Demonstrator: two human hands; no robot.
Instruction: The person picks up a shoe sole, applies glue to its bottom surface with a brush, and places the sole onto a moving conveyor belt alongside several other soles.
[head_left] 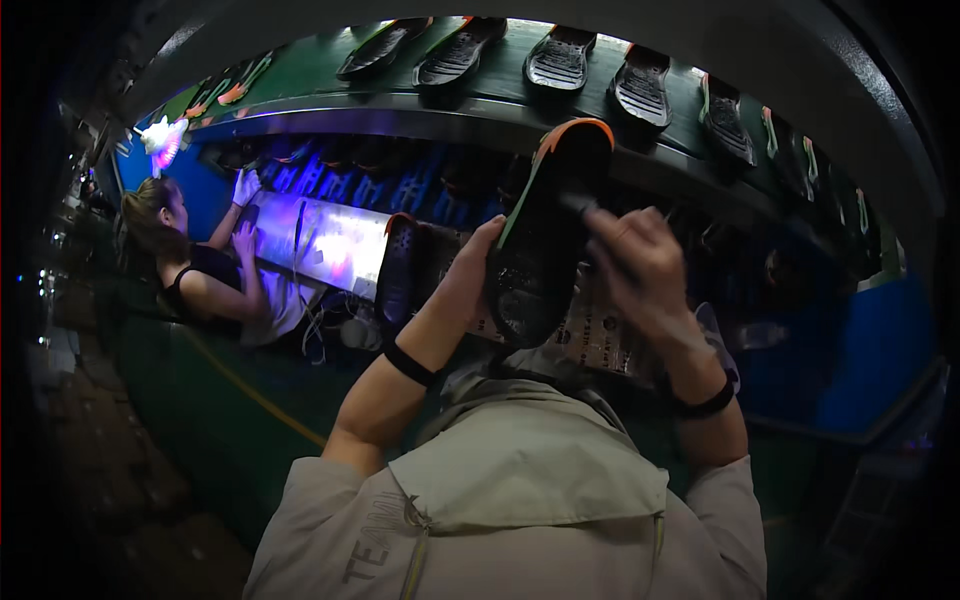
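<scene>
A dark shoe sole (535, 265) with an orange-and-green rim is held up in front of me, its inner face turned toward me. My left hand (472, 268) grips its left edge, thumb along the rim. Wet-looking shine shows on the lower part of that face. Over the right side of the sole, my right hand (640, 255) is closed on a small brush (577, 201), blurred, whose pale end is against or just above the surface; the frame does not settle which. Another sole (397, 268) stands on the bench left of my left hand.
Several soles (557, 62) lie along a green conveyor belt (500, 88) beyond my hands. Below it, more dark soles fill a shelf. A co-worker (205, 240) sits at the left by a brightly lit bench (345, 240). Printed brown covering (600, 335) lies under the held sole.
</scene>
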